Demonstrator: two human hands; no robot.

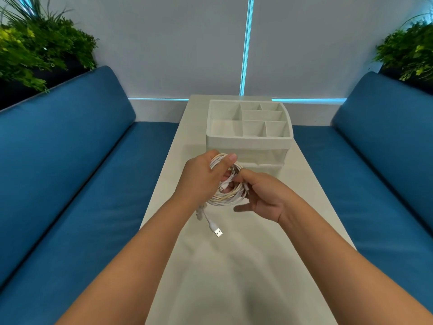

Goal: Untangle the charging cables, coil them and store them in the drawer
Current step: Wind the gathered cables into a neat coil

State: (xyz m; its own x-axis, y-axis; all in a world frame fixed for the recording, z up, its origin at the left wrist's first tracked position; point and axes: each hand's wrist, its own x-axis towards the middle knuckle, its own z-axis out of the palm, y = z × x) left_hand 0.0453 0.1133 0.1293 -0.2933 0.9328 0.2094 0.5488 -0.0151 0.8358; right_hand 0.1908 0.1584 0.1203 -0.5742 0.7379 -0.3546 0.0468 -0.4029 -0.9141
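A bundle of white charging cables (pixel 228 197) is looped into a rough coil above the middle of the table. My left hand (pixel 202 178) grips the coil's left side, its thumb lying over the top loops. My right hand (pixel 264 195) pinches the coil's right side. One USB plug (pixel 218 231) dangles below the coil near the tabletop. Behind the hands stands a white desk organiser (pixel 249 137) with open top compartments; its drawer (pixel 264 170) at the bottom front is pulled slightly out and partly hidden by my hands.
The narrow white table (pixel 234 266) runs away from me between two blue sofas (pixel 70 172) (pixel 379 160). Green plants (pixel 35 50) stand behind both sofa backs. A white wall lies beyond the table's far end.
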